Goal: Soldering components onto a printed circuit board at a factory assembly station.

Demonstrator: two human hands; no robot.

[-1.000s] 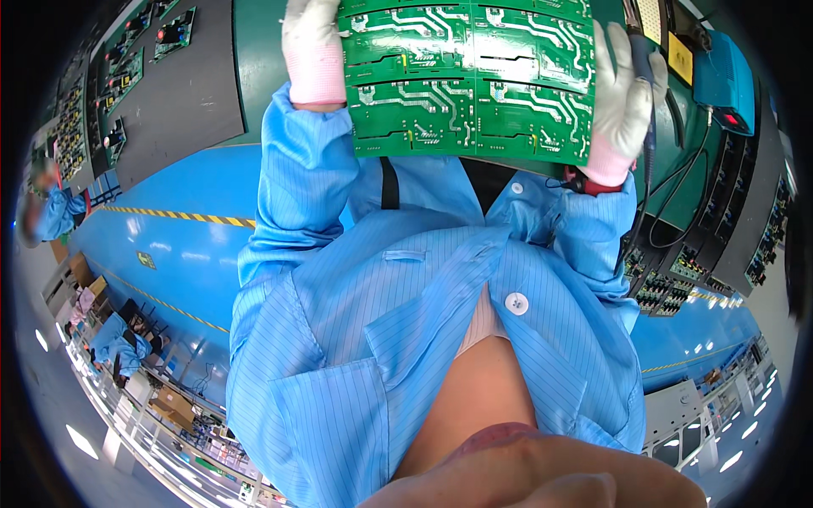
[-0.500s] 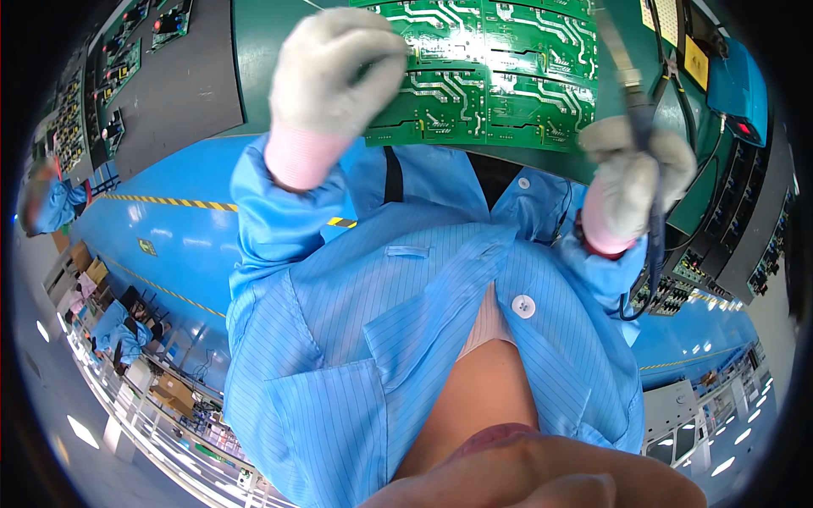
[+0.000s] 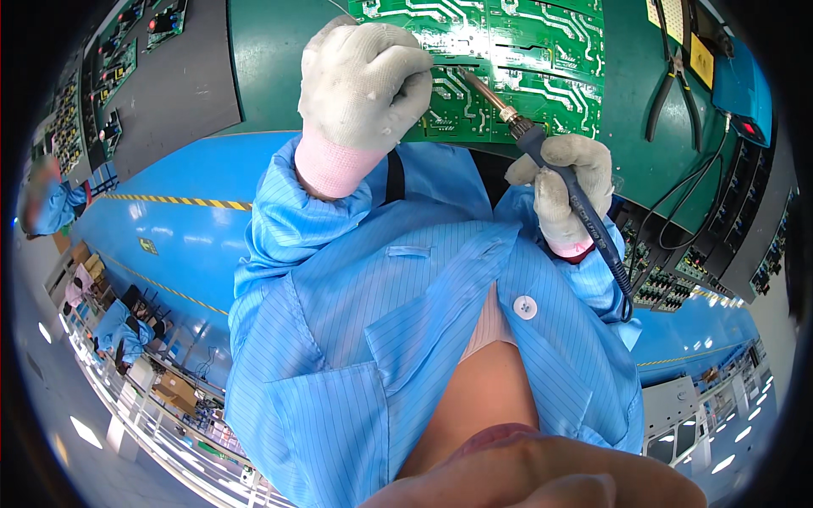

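Note:
In my gloved right hand (image 3: 574,178) is a soldering iron (image 3: 530,138) with a dark blue handle, its cable trailing down past my sleeve. The iron slants up and left, and its tip meets or hovers just over the panel of green circuit boards (image 3: 546,89); which of the two I cannot tell. My gloved left hand (image 3: 364,80) is closed above the panel's left edge. A thin strand of solder wire (image 3: 340,8) runs into the top of that hand; its end near the fingertips is hidden.
Cutting pliers (image 3: 673,97) lie on the green mat (image 3: 284,63) at right, near a blue soldering station (image 3: 741,93) with a looped cable. Dark trays (image 3: 182,93) with populated boards flank both sides. A co-worker's blue sleeve (image 3: 58,207) shows at far left.
My right hand has swung left and lowered the soldering iron from upright to slanting over the boards. My left hand has shifted right. The pliers are now uncovered.

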